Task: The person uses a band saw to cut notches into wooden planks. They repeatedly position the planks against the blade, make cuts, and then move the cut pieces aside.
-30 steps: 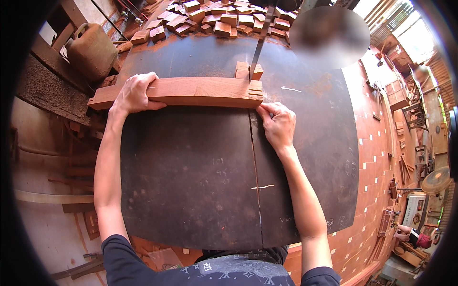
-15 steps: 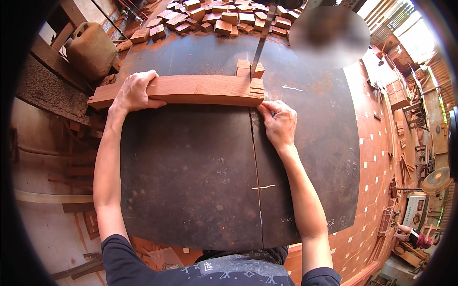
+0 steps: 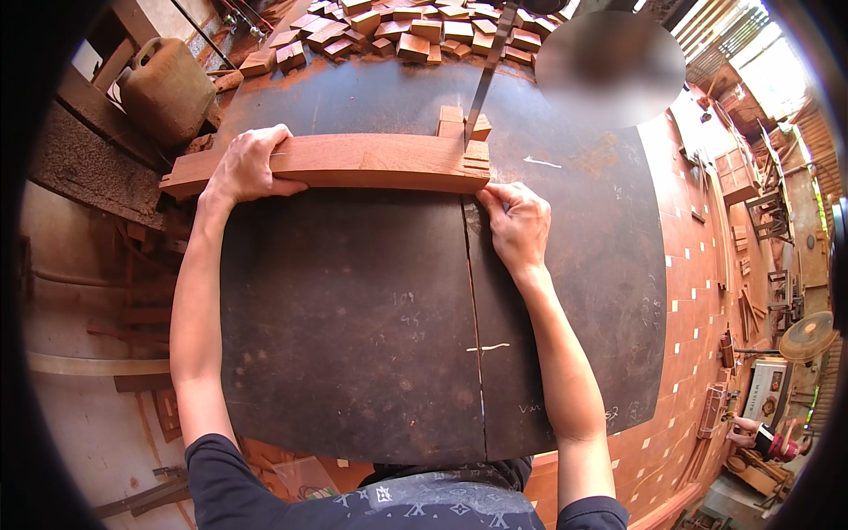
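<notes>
broadly, tiled floor (image 3: 693, 309) flanks the dark desk (image 3: 344, 309), wooden blocks (image 3: 413, 47) heaped at its far edge; across it lies a reddish beam (image 3: 380, 159), left hand (image 3: 246, 166) clasped round it, right hand (image 3: 521, 221) curled closed, touching its near right corner.

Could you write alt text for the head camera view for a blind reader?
A person's left hand grips a reddish wooden beam on a dark table, while the right hand is at its near right corner, close to a thin metal blade. Wood blocks are heaped at the table's far end.
</notes>
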`<state>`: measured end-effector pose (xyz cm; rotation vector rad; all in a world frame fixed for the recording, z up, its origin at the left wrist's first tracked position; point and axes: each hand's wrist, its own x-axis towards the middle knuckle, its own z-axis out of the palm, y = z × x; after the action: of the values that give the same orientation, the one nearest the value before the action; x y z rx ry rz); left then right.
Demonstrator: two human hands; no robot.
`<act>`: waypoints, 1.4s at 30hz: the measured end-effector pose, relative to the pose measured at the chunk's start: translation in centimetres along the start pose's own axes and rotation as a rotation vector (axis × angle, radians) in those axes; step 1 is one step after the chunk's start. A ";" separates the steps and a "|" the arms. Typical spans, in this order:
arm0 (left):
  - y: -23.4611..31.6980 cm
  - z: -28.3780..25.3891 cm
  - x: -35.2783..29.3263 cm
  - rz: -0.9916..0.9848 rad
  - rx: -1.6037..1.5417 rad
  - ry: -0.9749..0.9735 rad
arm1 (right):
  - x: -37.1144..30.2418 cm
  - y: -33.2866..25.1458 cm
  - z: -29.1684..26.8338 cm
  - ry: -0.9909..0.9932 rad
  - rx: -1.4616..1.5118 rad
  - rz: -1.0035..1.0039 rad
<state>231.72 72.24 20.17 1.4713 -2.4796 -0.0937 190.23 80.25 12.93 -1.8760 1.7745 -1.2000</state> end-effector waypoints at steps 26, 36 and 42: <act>-0.4 0.2 0.4 -0.005 0.004 -0.003 | 0.1 -0.4 0.3 0.046 -0.028 0.051; -0.2 0.0 0.4 -0.007 0.001 -0.001 | 0.2 -0.1 0.2 0.037 -0.019 0.030; -0.2 0.0 0.0 -0.001 -0.001 -0.015 | 0.0 0.1 0.1 0.027 -0.013 0.006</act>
<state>231.87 72.17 20.14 1.4771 -2.4902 -0.1075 190.29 80.20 12.81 -1.8689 1.8053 -1.2193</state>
